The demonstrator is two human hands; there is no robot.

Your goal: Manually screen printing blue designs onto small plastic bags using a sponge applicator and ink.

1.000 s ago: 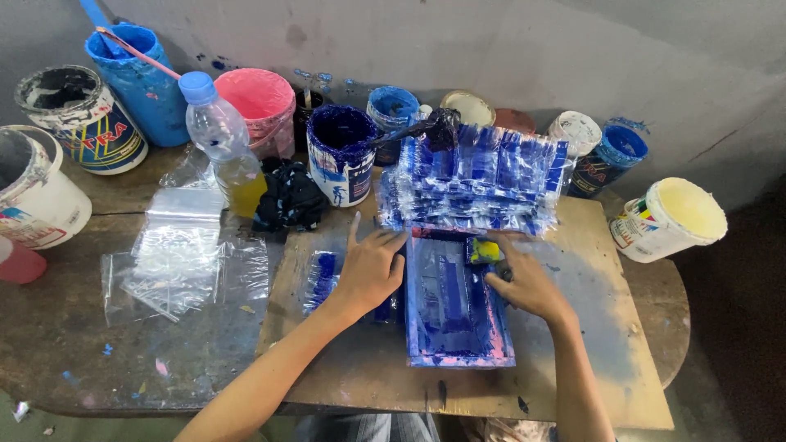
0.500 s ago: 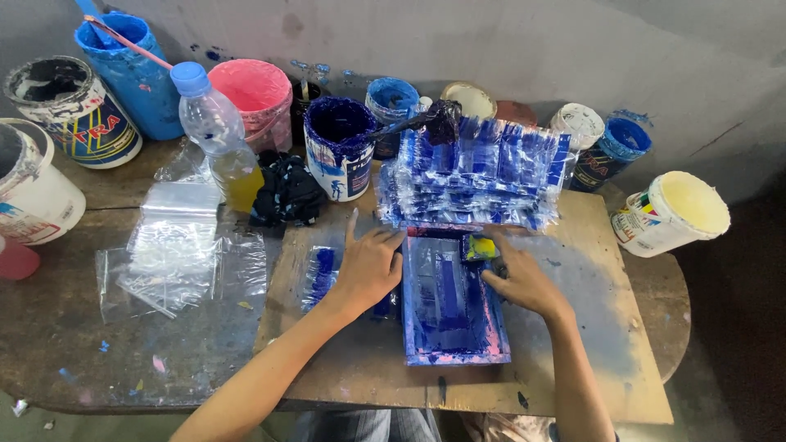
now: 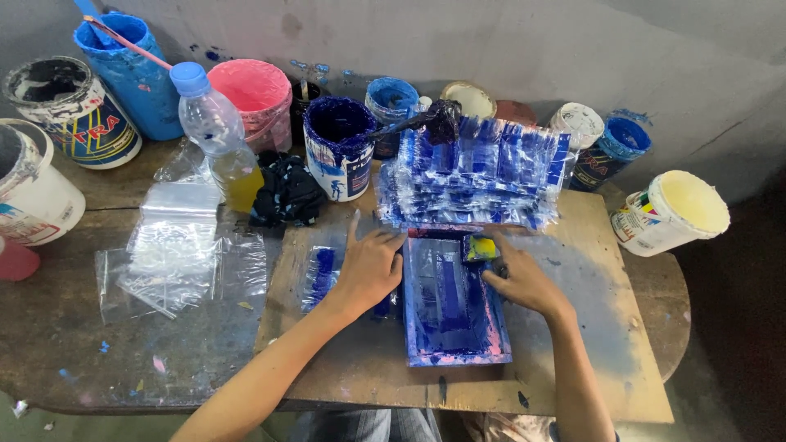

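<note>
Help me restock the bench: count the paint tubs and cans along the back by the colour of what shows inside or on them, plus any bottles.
Blue tubs and cans: 4
Pink tub: 1
Black-stained can: 1
White or cream tubs and cans: 4
Plastic bottle: 1
Total: 11

Blue-inked frame point(image 3: 452, 303), pink bucket point(image 3: 250, 94), yellow-bottomed clear bottle point(image 3: 214, 135).
</note>
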